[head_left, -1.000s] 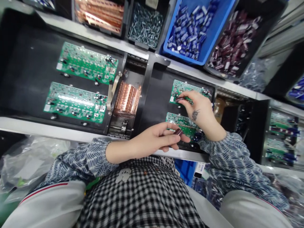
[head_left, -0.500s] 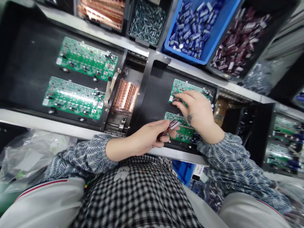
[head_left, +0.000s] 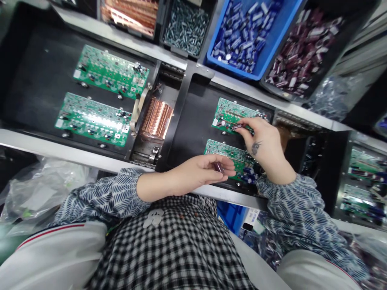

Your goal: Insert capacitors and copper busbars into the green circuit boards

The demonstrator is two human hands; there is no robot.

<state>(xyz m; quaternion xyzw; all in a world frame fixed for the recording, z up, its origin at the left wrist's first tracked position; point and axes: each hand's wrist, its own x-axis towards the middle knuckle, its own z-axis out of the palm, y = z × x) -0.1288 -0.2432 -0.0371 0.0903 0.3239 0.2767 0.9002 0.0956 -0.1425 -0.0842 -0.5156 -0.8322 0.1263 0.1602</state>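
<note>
My right hand (head_left: 261, 141) pinches a dark red capacitor (head_left: 237, 126) at the lower edge of the upper green circuit board (head_left: 225, 108). My left hand (head_left: 202, 171), palm turned up, has its fingers curled around another dark red capacitor (head_left: 218, 167). It is over the left part of the lower green board (head_left: 216, 148), which carries blue capacitors (head_left: 249, 176) at its right end. Both boards lie in a black tray (head_left: 193, 121).
Two more green boards (head_left: 113, 72) lie in the left tray. Copper-coloured strips (head_left: 157, 119) sit between the trays. Along the back stand a blue bin (head_left: 261, 72) of blue capacitors and a black bin of dark red capacitors (head_left: 305, 56).
My right hand has moved right along the upper board. A round-topped part now shows at that board's left end. My left hand has shifted slightly right, and fewer capacitors show in it.
</note>
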